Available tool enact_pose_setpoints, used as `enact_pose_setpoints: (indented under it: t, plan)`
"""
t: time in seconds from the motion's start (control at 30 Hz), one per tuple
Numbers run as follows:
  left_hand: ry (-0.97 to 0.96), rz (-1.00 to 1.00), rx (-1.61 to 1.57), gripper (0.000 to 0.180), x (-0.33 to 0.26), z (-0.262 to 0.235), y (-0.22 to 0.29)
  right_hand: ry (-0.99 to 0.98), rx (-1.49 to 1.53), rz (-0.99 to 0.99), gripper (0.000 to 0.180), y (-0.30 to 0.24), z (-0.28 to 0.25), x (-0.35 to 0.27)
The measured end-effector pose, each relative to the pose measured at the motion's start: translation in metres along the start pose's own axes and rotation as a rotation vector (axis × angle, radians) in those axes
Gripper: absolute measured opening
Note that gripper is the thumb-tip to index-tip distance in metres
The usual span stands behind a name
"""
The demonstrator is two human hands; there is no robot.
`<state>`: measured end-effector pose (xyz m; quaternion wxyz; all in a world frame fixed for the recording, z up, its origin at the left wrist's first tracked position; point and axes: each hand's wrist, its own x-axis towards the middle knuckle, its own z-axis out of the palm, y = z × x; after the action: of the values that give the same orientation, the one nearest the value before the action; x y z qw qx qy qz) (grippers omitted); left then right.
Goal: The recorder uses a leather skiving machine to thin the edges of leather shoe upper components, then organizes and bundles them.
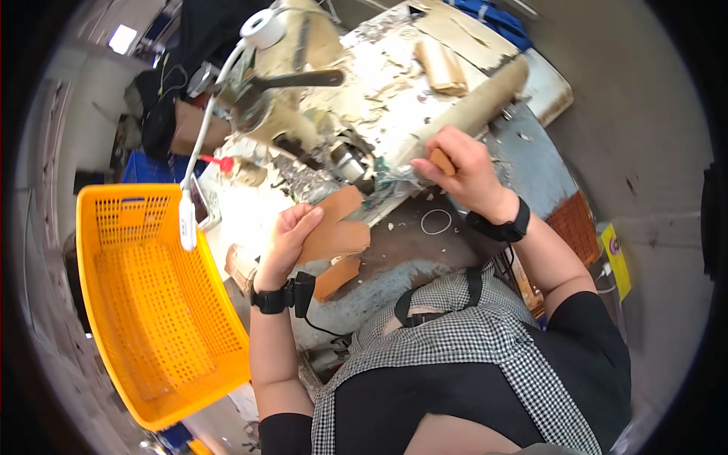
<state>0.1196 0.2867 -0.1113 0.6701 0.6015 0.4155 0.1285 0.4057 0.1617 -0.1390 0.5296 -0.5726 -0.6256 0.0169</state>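
Over the table's near edge, my left hand [287, 241] pinches several flat tan leather-like pieces [345, 236], fanned out to the right. Another tan strip [338, 279] shows just below them; whether the hand holds it too I cannot tell. My right hand [472, 173] is closed around a small tan piece [442, 161], mostly hidden by the fingers. It is close to a long beige roller [485, 98] lying along the table. Between the hands is a metal-and-black cylindrical device [349, 163], with crumpled clear plastic [390, 178] beside it.
A yellow plastic basket [98, 280] stands at the left. Scraps litter the white tabletop [371, 64], where a paper-wrapped bundle [441, 68] lies. A pot with a dark handle [303, 79] and a red-tipped bottle [246, 171] stand at the back left. A white cable [205, 125] hangs over the basket's edge.
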Motion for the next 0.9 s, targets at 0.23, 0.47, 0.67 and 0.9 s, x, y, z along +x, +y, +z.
enact_pose_setpoints:
  t: [0.23,0.47,0.67,0.9]
  plan:
    - [0.011,-0.028,-0.018,0.023,0.002,-0.016,-0.001,-0.200,0.024,-0.137,0.028,0.002,0.009,0.026]
    - [0.025,0.078,0.102,0.022,0.010,-0.007,0.001,-0.338,0.013,-0.456,0.031,-0.004,0.050,0.044]
    - [-0.020,-0.004,0.007,0.020,-0.006,-0.008,0.012,-0.391,0.014,-0.386,0.040,0.012,0.052,0.038]
    - [0.071,-0.010,0.101,0.021,0.007,-0.019,-0.003,-0.326,0.105,-0.324,0.041,0.007,0.050,0.037]
